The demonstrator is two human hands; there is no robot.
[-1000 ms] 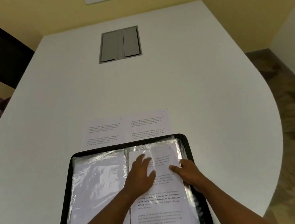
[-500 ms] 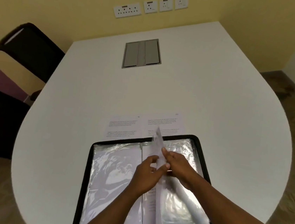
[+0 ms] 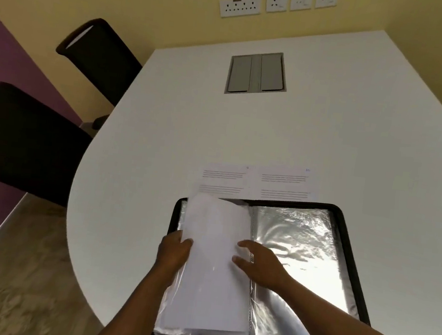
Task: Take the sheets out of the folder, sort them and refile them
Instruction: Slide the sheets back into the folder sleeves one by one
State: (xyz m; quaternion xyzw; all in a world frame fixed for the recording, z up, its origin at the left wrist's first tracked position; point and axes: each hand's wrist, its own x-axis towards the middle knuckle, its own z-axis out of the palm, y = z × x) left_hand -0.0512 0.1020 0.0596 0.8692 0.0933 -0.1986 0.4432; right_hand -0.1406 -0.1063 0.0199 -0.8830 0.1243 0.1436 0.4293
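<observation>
A black zip folder [image 3: 344, 236] lies open near the table's front edge, with shiny clear sleeves [image 3: 296, 244] showing on its right half. A sleeve page holding a white sheet [image 3: 211, 262] lies turned over onto the left half, blank side up. My left hand [image 3: 173, 250] grips this page's left edge, thumb on top. My right hand [image 3: 258, 265] rests flat on the page's right side by the spine, fingers spread. Two printed sheets [image 3: 257, 181] lie side by side on the table just beyond the folder.
The white table [image 3: 246, 131] is rounded at the front and has a grey cable hatch [image 3: 256, 72] at the far end. Two black chairs [image 3: 24, 139] stand at the left. Wall sockets [image 3: 277, 4] sit above the far edge.
The sleeve page went from lying on the right half, through upright, to flat on the left half. Both hands moved left with it. The view swung to the left.
</observation>
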